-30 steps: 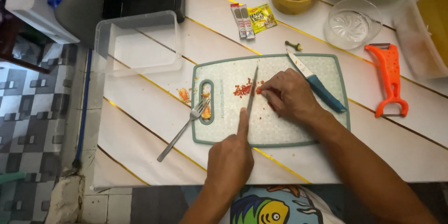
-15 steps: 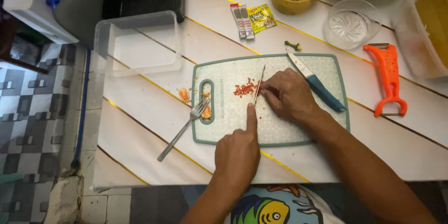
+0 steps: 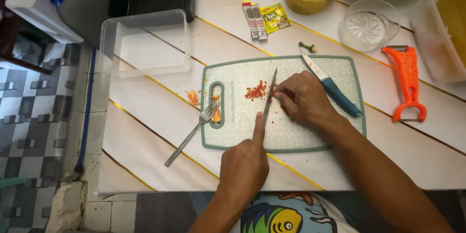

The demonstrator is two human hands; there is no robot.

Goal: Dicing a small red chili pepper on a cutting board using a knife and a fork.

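Knife [image 3: 268,98] blade runs lengthwise from the left hand [image 3: 244,165], which grips the handle with the forefinger laid along the spine, up and slightly right across the pale cutting board [image 3: 301,140], its edge just right of the little heap of chopped red chilli [image 3: 256,90]. Right hand [image 3: 305,99] lies clenched on the board, fingertips touching the blade's right side and pinning the red piece being cut, which is mostly hidden. A second, blue-handled knife [image 3: 335,89] rests just beyond that hand.
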